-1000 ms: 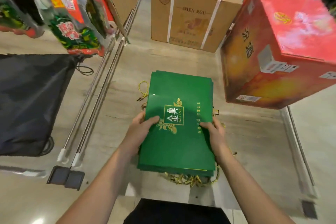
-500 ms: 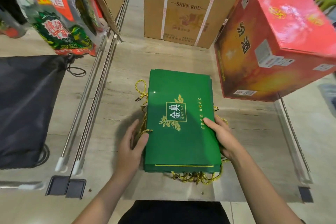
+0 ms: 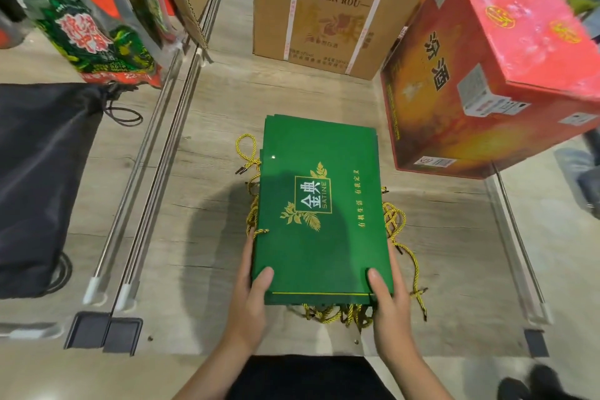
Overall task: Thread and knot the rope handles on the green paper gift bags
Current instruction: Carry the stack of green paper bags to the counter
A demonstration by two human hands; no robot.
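A flat stack of green paper gift bags (image 3: 319, 204) with a gold and white logo lies on the wooden floor in front of me. Gold rope handles (image 3: 337, 315) spill out from under the stack at its near edge, and more rope (image 3: 394, 224) shows along both sides. My left hand (image 3: 251, 299) grips the stack's near left corner, thumb on top. My right hand (image 3: 389, 299) grips the near right corner the same way. The lower bags are hidden under the top one.
A red carton (image 3: 487, 75) stands close on the right. Behind the stack is a brown strapped cardboard box (image 3: 328, 10). Metal rails (image 3: 152, 153) run along the left, beside a black drawstring bag (image 3: 39, 178) and wrapped packages (image 3: 94, 10).
Both hands slid from the middle of the stack's sides down to its near corners, thumbs now on top. The stack is squared up; the view has shifted slightly.
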